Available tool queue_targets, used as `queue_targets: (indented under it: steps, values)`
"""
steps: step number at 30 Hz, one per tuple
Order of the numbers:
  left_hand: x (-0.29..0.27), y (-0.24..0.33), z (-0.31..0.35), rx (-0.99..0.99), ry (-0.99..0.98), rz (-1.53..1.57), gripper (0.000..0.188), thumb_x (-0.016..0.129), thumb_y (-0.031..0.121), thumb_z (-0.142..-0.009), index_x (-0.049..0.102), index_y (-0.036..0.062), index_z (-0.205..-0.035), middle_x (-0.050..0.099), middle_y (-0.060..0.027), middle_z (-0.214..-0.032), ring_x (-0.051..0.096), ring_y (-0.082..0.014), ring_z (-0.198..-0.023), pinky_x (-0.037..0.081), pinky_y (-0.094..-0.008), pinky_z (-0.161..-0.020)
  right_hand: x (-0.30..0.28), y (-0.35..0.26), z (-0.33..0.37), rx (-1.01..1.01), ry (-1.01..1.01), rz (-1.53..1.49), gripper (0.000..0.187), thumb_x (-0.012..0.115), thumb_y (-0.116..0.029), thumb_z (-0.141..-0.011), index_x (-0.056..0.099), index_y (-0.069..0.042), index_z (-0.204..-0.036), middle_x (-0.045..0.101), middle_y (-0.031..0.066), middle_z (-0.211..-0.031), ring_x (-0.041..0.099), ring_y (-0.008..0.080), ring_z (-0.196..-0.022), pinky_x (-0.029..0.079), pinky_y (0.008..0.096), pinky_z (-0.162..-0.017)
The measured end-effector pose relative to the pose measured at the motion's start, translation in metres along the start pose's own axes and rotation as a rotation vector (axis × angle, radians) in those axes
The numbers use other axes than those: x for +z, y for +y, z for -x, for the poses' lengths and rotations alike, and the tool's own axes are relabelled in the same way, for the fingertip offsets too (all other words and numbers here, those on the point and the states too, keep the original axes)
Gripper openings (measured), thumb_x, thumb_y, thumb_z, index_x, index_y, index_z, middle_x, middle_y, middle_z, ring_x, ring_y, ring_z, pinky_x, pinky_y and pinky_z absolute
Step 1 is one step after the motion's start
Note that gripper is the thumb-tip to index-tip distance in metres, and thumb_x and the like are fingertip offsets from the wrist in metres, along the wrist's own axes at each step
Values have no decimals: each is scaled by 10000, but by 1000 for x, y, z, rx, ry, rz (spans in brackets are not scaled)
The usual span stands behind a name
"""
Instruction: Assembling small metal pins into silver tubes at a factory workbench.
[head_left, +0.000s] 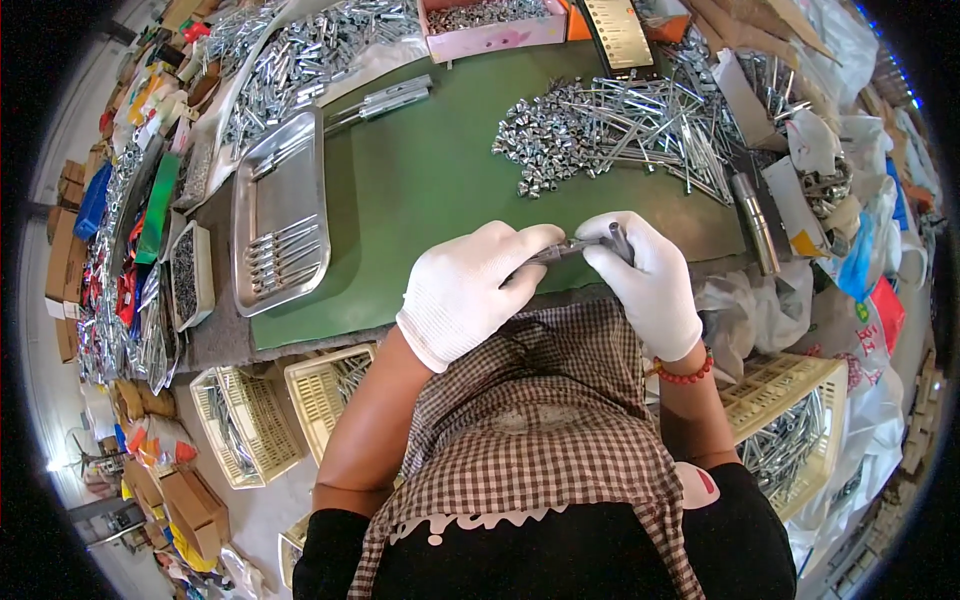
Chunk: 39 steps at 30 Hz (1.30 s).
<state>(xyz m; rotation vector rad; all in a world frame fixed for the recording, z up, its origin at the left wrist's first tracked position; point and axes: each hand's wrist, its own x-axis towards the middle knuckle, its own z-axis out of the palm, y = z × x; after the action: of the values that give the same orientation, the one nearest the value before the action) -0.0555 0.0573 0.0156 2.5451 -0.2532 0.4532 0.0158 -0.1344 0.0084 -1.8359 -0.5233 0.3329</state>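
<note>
Both my hands wear white knitted gloves and meet above the near edge of the green work mat (430, 190). My left hand (470, 290) is closed around a grey cylindrical metal part (548, 253), whose thin end points to the right. My right hand (648, 282) pinches a short dark metal rod (621, 243) standing at a slant, close to that thin end. Fingers cover where the two pieces meet, so I cannot tell whether they are joined. To the left, a steel tray (325, 225) holds several slim metal rods with fittings (283, 257).
Small metal nuts or sleeves (545, 135) and long rods (680, 120) lie heaped at the far right, near a phone (620, 40). A thick metal cylinder (755, 222) rests at the right edge. Cream plastic crates (250, 425) stand below the table.
</note>
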Motion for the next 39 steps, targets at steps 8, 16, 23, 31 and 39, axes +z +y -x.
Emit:
queue_targets:
  steps: [8,16,23,31,39]
  values:
    - [0,4,-1,-82,-37,-46,221,650,129,-790,667,205,-997,563,-68,-694,595,-251,-605,487,-337,-550,2,9,-1,-110,52,-11,117,635,-26,-838,658,-27,-953,612,35,-818,540,93,-702,444,234,-659]
    - [9,8,2,-142,-192,-261,197,583,175,-844,641,214,-1028,554,-73,-760,591,-275,-612,483,-380,-543,-19,21,-53,-283,225,483,110,625,-129,-854,671,-67,-933,623,87,-830,607,236,-716,474,323,-649]
    - [12,8,3,-167,-174,-260,201,580,187,-850,636,218,-1041,542,-79,-761,588,-276,-607,480,-384,-537,-10,15,-117,-509,51,850,138,591,-167,-833,651,-95,-934,602,117,-868,618,325,-816,507,430,-712]
    - [13,6,2,-178,-171,-228,200,578,194,-855,635,217,-1046,547,-85,-768,596,-285,-621,487,-392,-546,-7,6,-133,-469,-62,969,164,580,-203,-861,628,-62,-931,634,156,-911,636,347,-836,509,458,-754]
    - [12,6,2,-198,-193,-222,205,578,199,-856,639,212,-1051,559,-86,-779,603,-291,-628,497,-396,-554,-15,0,-46,-280,-265,461,140,645,-181,-816,642,-68,-899,612,127,-792,613,332,-750,486,394,-671]
